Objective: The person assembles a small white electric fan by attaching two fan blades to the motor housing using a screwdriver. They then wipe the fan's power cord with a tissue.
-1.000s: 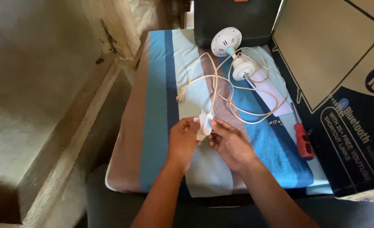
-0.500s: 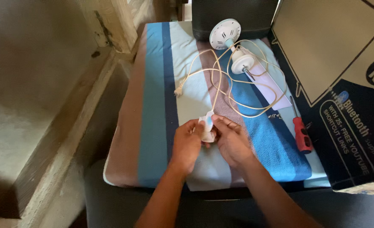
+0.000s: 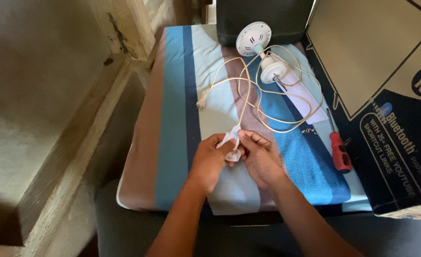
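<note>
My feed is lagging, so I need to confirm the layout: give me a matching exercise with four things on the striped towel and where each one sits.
Things:
1. small white switch piece
2. red-handled screwdriver
3. round white base
4. cord plug

Places:
A. far end of the towel, by the dark case
B. right edge, beside the cardboard box
C. between the fingers of both hands
D. lying free on the towel, left of the cord loops

Pairs: 1-C, 2-B, 3-A, 4-D
</note>
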